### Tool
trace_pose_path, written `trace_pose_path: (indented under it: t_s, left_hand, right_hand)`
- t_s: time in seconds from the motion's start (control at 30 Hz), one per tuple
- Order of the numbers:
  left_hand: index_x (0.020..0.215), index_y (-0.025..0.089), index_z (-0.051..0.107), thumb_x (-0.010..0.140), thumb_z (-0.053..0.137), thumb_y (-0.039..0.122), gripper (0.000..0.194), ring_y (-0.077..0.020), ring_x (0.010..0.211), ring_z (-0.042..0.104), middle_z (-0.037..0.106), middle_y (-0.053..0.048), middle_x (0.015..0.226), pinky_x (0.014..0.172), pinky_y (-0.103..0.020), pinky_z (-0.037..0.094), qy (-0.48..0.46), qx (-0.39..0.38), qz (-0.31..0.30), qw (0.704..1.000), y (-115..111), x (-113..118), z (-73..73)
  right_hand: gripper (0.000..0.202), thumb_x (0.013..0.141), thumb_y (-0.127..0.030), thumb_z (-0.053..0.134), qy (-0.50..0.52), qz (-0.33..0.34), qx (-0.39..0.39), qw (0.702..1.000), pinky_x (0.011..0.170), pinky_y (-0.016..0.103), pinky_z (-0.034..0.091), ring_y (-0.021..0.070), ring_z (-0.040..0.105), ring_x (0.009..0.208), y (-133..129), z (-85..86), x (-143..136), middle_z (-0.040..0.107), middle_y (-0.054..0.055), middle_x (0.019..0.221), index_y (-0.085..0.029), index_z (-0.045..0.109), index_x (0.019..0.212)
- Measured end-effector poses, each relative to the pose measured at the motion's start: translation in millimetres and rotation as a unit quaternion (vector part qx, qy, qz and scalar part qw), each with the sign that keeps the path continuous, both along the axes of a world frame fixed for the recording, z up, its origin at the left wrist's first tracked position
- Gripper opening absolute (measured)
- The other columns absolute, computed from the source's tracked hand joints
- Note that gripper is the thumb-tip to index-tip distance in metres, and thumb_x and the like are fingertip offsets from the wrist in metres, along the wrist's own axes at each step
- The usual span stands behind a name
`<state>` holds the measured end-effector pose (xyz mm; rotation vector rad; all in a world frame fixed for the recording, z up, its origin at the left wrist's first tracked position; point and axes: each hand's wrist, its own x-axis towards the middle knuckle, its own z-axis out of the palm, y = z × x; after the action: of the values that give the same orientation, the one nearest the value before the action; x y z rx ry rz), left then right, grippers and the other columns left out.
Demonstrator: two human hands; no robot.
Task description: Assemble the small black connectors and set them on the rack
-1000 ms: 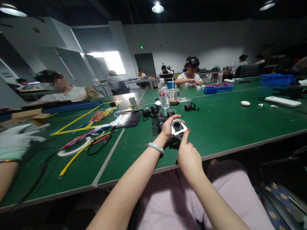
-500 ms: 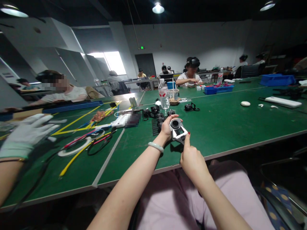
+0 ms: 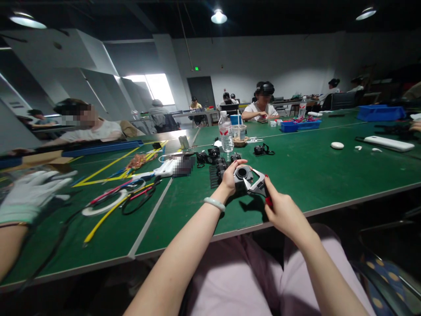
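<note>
My left hand (image 3: pixel 229 177) is closed around a grey housing with a black round ring (image 3: pixel 242 172), held above the table's front part. My right hand (image 3: pixel 285 210) grips the red handle of an adjustable wrench (image 3: pixel 260 184), its forefinger along the handle near the head. The wrench's open jaws point left, right beside the housing; whether they touch it I cannot tell. Just beyond my left hand, a row of black ribbed parts (image 3: pixel 216 172) lies on the green table (image 3: pixel 315 175), partly hidden by the hand.
A water bottle (image 3: pixel 226 134) and a plastic cup (image 3: pixel 239 131) stand behind my hands. Another black part (image 3: pixel 263 150) lies to their right. Cables (image 3: pixel 108 215) and a co-worker's gloved hand (image 3: pixel 29 197) are at left. Blue bins (image 3: pixel 289 127) and a white power bank (image 3: pixel 390 143) are at right.
My right hand has moved right and back with the wrench, drawing its jaws away from the ring. The red handle now shows. My left hand still holds the housing.
</note>
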<state>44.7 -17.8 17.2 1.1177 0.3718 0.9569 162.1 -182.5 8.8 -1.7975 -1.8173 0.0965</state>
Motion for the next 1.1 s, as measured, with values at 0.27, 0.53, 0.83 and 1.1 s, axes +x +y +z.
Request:
trace_pose_path:
  t_s: [0.27, 0.53, 0.83, 1.1]
  left_hand:
    - [0.097, 0.013, 0.052, 0.082, 0.036, 0.036, 0.032, -0.0190, 0.060, 0.060, 0.063, -0.009, 0.076, 0.051, -0.030, 0.048, 0.046, 0.014, -0.080, 0.996, -1.7, -2.7, -0.1]
    - [0.098, 0.014, 0.053, 0.081, 0.040, 0.038, 0.032, -0.0174, 0.059, 0.059, 0.062, -0.007, 0.078, 0.051, -0.032, 0.050, 0.065, 0.006, -0.130, 0.989, -5.7, -3.3, 3.1]
    - [0.098, 0.012, 0.056, 0.078, 0.045, 0.038, 0.034, -0.0167, 0.062, 0.059, 0.063, -0.006, 0.076, 0.053, -0.025, 0.045, 0.062, 0.017, -0.111, 0.992, -6.5, -2.2, 2.6]
    - [0.100, 0.013, 0.054, 0.080, 0.043, 0.038, 0.034, -0.0180, 0.061, 0.061, 0.062, -0.006, 0.077, 0.054, -0.028, 0.046, 0.061, 0.010, -0.118, 0.991, -8.5, -3.3, 2.7]
  right_hand:
    - [0.072, 0.073, -0.015, 0.041, -0.111, 0.091, 0.051, 0.988, 0.059, 0.023, 0.039, 0.0167, 0.056, 0.069, 9.1, 4.3, 50.7, 0.060, 0.004, 0.082, -0.024, 0.008, 0.137]
    - [0.072, 0.070, -0.015, 0.045, -0.162, 0.135, 0.013, 0.977, 0.053, 0.019, 0.034, 0.0122, 0.052, 0.058, 16.0, 16.7, 69.5, 0.058, 0.001, 0.073, -0.027, 0.016, 0.135]
    - [0.072, 0.069, -0.014, 0.045, -0.127, 0.115, -0.007, 0.985, 0.053, 0.018, 0.033, 0.0115, 0.052, 0.058, 14.0, 22.0, 64.8, 0.059, 0.002, 0.073, -0.023, 0.019, 0.135]
    - [0.072, 0.069, -0.014, 0.045, -0.118, 0.122, -0.005, 0.986, 0.052, 0.018, 0.032, 0.0112, 0.051, 0.055, 16.1, 21.6, 60.5, 0.059, 0.001, 0.070, -0.023, 0.019, 0.135]
